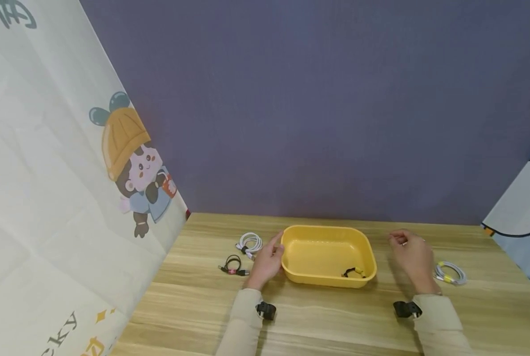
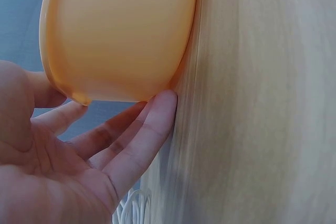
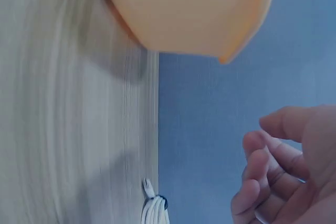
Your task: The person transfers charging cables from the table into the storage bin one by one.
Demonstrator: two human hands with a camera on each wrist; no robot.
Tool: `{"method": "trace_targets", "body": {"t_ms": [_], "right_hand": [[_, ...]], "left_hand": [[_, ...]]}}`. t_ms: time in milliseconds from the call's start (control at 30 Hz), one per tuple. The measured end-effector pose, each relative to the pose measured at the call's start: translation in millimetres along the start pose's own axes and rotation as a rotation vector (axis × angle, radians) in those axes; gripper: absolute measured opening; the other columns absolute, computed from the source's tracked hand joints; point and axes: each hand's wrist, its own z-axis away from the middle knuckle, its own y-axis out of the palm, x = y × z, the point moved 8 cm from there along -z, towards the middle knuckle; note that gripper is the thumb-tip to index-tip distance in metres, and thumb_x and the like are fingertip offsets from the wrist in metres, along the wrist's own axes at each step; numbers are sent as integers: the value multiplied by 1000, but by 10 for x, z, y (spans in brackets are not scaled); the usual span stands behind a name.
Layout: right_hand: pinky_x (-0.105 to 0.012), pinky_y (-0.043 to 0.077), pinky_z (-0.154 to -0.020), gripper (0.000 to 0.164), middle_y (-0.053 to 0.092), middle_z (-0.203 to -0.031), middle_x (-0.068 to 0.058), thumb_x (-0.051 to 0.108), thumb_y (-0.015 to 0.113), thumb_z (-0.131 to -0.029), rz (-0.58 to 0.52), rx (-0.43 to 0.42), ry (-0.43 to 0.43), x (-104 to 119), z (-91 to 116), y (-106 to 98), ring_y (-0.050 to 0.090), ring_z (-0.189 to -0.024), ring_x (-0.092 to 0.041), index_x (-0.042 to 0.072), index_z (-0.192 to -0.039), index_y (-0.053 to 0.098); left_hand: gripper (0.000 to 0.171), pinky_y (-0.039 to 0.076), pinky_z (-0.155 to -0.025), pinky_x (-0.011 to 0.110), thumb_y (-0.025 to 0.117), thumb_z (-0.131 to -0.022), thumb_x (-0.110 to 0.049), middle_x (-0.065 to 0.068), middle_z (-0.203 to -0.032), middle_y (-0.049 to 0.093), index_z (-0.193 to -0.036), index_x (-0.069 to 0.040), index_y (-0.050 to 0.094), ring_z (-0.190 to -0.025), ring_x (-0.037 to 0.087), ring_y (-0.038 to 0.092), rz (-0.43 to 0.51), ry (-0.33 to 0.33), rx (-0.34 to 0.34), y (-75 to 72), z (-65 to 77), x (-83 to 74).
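the yellow plastic basin (image 1: 323, 280), lower centre of the frame, should handle light, stiff and slightly slippery, best held under its rim, the left hand (image 1: 266, 263) touching its left end with relaxed fingers, the right hand (image 1: 415, 257) loosely curled, holding nothing.

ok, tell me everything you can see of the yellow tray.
The yellow tray is a one-piece, shallow open rectangle with rounded corners and an outward lip; it looks like smooth, slightly glossy plastic. It sits upright on the wood-grain table, long side across the person's front. The left hand touches its left end; the right hand is clear of it. Inside, near the front right corner, lies a small black cable with a yellow band; its underside is hidden.
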Motion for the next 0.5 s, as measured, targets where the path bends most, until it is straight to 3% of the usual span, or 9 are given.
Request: {"method": "trace_targets", "body": {"t_ms": [267, 500], "right_hand": [[-31, 46, -54, 36, 74, -101, -23, 29, 58, -103, 22, 77, 118, -249, -61, 28, 67, -75, -31, -1, -118, 70], [-30, 45, -52, 36, 74, -103, -23, 28, 59, -101, 58, 109, 162, -408, -70, 24, 68, -76, -31, 0, -121, 70]], "left_hand": [[48, 63, -62, 33, 47, -109, -23, 21, -121, 71, -157, -27, 44, -80, 23, 71, 0, -7, 0, 6, -15, 6], [47, 63, -61, 33, 47, -109, -24, 21, -120, 71, -156, -28, 44, -80, 21, 70, 8, -11, 1, 10, -25, 35]]}}
